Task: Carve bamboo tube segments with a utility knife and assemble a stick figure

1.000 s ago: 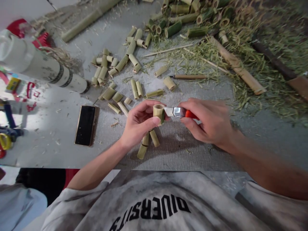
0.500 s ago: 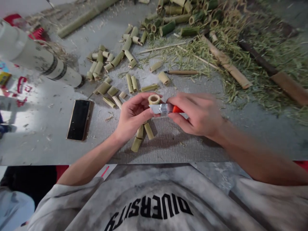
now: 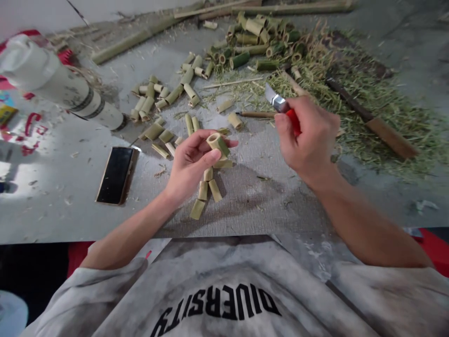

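1. The two hands are apart. The left hand [image 3: 189,164] pinches a bamboo piece [image 3: 218,145] between thumb and fingers, just beside the centre, raised over the table, its hollow end tipped toward 11 o'clock.
2. The right hand [image 3: 308,138] is closed around the red handle of a knife [image 3: 277,100] at 1 o'clock, blade pointing toward 11.
3. Half a second ago the blade lay against the bamboo piece; now it has swung well clear. That suggests a pause in the cutting, with the end exposed as if for a look.
4. Below the left hand, toward 7 o'clock, short bamboo pieces [image 3: 198,209] lie on the grey table [image 3: 259,206], some end to end.
5. A phone [image 3: 115,175] lies at 9, a white bottle [image 3: 66,89] leans across 10, and a heap of bamboo sections [image 3: 245,49] sits at 12. Green shavings [image 3: 379,103] spread around 2, with a dark and brown tool [image 3: 393,135] on them.
6. Past the table edge, something red [image 3: 435,252] shows at 4 and a pale rounded surface [image 3: 12,311] at 8; neither is clear enough to name.
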{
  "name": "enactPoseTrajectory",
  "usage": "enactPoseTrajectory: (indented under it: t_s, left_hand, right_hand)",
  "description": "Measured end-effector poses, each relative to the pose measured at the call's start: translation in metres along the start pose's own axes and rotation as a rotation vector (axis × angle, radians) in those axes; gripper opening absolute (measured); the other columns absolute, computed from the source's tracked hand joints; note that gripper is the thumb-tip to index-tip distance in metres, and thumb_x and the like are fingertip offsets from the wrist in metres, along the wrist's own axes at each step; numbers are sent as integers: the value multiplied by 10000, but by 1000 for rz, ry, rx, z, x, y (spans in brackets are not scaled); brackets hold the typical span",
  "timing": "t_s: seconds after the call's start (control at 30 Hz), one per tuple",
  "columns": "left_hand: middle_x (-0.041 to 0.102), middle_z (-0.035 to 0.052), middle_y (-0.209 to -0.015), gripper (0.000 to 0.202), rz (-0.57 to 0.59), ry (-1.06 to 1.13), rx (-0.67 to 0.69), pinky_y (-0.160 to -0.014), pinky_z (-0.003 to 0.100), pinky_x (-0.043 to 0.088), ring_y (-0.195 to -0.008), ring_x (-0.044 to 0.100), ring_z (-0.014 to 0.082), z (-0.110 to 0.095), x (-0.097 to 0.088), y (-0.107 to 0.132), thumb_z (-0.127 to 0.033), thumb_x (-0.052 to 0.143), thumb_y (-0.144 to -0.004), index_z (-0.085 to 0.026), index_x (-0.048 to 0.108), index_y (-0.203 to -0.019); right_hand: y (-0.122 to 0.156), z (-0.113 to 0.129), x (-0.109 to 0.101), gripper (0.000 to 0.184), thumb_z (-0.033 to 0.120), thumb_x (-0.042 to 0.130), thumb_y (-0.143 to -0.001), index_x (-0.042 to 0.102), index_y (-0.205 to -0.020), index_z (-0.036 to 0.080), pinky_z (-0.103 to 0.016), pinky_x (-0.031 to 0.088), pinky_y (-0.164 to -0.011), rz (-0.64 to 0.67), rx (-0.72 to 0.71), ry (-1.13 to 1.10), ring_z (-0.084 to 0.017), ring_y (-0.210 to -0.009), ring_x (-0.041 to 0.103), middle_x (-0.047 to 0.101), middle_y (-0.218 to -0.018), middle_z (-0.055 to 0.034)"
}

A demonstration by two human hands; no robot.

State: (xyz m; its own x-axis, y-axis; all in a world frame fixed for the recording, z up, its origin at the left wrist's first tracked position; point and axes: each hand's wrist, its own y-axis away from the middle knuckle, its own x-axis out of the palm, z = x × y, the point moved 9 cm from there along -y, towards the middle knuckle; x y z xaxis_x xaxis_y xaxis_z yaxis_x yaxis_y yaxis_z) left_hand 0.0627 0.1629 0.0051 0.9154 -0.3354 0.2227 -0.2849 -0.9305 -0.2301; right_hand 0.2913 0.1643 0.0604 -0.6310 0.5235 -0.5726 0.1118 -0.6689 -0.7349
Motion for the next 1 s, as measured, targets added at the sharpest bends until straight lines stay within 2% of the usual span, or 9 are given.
enactPoseTrajectory:
  t_s: [0.1,0.2,0.33,0.43,0.57,0.73,1.0]
  left_hand:
    - [852,19,-1161,236,-14,20,22,-977,335,680,-1252,828,235,-2,-2,-2,-376,901,-983,-276,772,-1154]
    - [856,40,-1254,245,-32,-1,36,-968,313,678,-1242,822,217,0,-6,-4,-297,931,-943,-261,772,-1125]
    - [864,25,-1180,251,-57,-92,99,-918,262,682,-1103,836,160,-2,-8,-2,-233,930,-922,-256,769,-1114]
    - [850,13,-1096,265,-67,-186,121,-862,268,697,-955,830,140,-5,-5,1,-288,940,-918,-246,747,-1095]
    - [848,30,-1108,274,-52,-234,186,-856,289,699,-955,827,152,-12,4,4,-335,931,-937,-243,705,-1063]
    - [850,64,-1185,257,-20,-274,233,-955,350,691,-1127,822,202,-16,12,7,-291,908,-951,-249,700,-1097]
    - [844,60,-1146,272,-50,-334,219,-896,344,681,-1040,814,196,-19,9,10,-287,903,-946,-244,732,-1153]
  right_hand:
    - [0,-20,9,443,586,440,-1188,679,-993,267,-356,368,-582,54,87,-93,-162,-552,490,566,-682,10]
    - [4,-14,19,390,555,482,-1175,674,-998,265,-343,335,-571,121,91,-196,-149,-544,449,513,-657,32]
    - [10,16,22,269,447,558,-1156,650,-1003,246,-322,312,-554,173,-14,-308,-123,-544,456,543,-670,47]
    - [13,32,19,278,483,634,-1122,630,-989,240,-304,311,-545,208,-43,-352,-107,-547,454,553,-679,59]
    - [19,48,19,264,474,689,-1101,627,-992,242,-285,332,-546,279,-109,-410,-93,-537,458,606,-692,71]
    - [24,45,23,196,403,754,-1046,645,-989,251,-285,335,-542,275,-75,-415,-106,-533,464,632,-686,67]
    - [24,40,28,133,319,732,-1039,651,-973,237,-276,333,-553,278,-62,-419,-91,-530,439,626,-699,63]
